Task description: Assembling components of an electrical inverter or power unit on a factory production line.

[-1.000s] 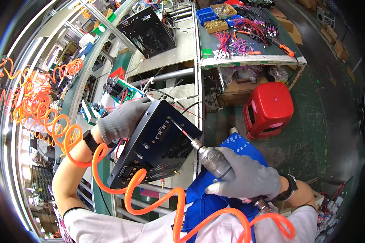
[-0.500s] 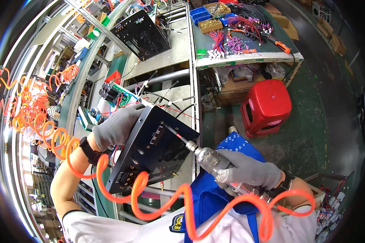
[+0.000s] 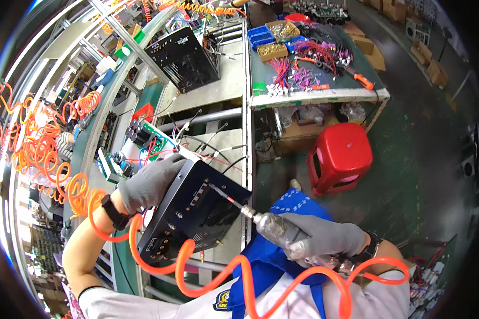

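My left hand, in a grey glove, is closed over the upper left edge of a black metal panel and holds it tilted. The panel has slots, sockets and vent holes; most of that hand's fingertips are hidden behind it. My gloved right hand is wrapped round a pneumatic screwdriver. The driver's thin bit points up and left, its tip at the panel's face near the upper slots. An orange coiled air hose runs in front of the panel and my chest. Behind the panel lie wires and a green circuit board.
A second black panel unit stands farther up the line. At right, a side table bears blue bins, boxes of screws, wire bundles and an orange-handled tool. A red stool stands below it. Orange hoses hang at left.
The surroundings sit lower in the picture, as my view has shifted. Both hands keep their holds, and the bit's tip stays near the same upper part of the panel.
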{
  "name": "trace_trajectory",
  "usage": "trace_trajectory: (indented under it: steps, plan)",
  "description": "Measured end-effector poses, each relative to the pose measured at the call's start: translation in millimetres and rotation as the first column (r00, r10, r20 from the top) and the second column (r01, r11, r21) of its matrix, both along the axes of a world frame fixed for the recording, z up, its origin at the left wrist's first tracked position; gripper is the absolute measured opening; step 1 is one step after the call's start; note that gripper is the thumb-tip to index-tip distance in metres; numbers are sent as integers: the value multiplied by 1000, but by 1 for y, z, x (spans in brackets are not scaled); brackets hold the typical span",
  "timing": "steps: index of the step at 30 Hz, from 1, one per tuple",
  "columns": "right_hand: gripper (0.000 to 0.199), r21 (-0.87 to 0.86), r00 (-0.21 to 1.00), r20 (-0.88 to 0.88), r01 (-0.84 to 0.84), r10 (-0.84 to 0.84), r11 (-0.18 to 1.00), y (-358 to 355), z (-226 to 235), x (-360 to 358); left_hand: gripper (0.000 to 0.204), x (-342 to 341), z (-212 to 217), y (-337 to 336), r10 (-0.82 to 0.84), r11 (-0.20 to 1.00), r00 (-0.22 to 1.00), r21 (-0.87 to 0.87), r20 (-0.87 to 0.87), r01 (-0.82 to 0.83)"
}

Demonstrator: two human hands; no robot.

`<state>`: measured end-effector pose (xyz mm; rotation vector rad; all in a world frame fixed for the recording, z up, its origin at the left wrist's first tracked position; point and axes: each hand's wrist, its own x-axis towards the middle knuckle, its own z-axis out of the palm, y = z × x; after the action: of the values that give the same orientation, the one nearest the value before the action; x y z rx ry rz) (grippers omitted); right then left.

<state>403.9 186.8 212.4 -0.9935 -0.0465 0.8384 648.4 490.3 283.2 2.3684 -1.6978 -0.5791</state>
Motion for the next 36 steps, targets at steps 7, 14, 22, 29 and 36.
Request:
trace_trajectory:
  steps: [7,14,22,29,36]
  plan:
    - [60,-125,972,-126,184,-200,975,-64,-4,36,67,-16,28,51,467,883,882,-14,-68,-468]
    - [44,90,826,-187,553,-532,828,-141,-53,172,42,-23,59,90,775,620,613,1,155,-785]
    - [32,18,652,-78,757,-754,653,-219,-177,394,53,-43,59,75,946,134,86,136,-312,-982]
    - [27,-321,512,341,852,-788,415,-339,-290,547,92,-89,27,3,965,-221,-261,-648,-35,-729]
    - [40,-732,795,121,476,-595,488,-422,-389,636,151,-112,-70,-141,655,-349,-744,-817,137,-458]
